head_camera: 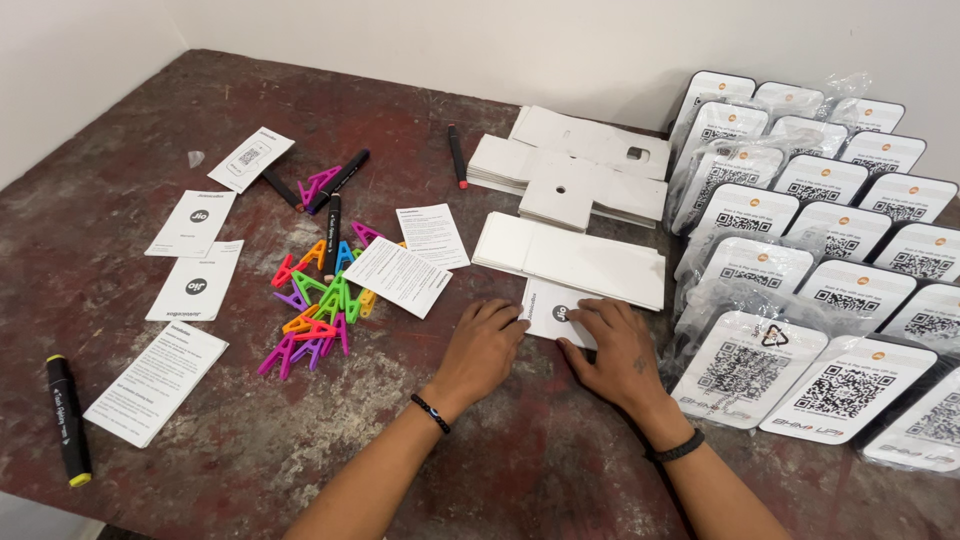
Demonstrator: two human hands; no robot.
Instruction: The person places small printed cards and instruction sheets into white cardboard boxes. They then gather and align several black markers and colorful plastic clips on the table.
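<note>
Hands (480, 345) (612, 350) flat on white card (550, 312), pinning, not gripping. Card stacks (570, 260), coloured clips (315, 305) unsorted on bench (520, 460). Bagged code plaques (800, 250) already stacked.

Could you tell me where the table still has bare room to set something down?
Bare table lies near the front edge, between the leaflet and the left hand. The far left corner is also bare. It is crowded around the coloured clips and the code placards on the right.

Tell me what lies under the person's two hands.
A small white card lies on the table; left hand and right hand cover its lower corners, hiding what is there.
</note>
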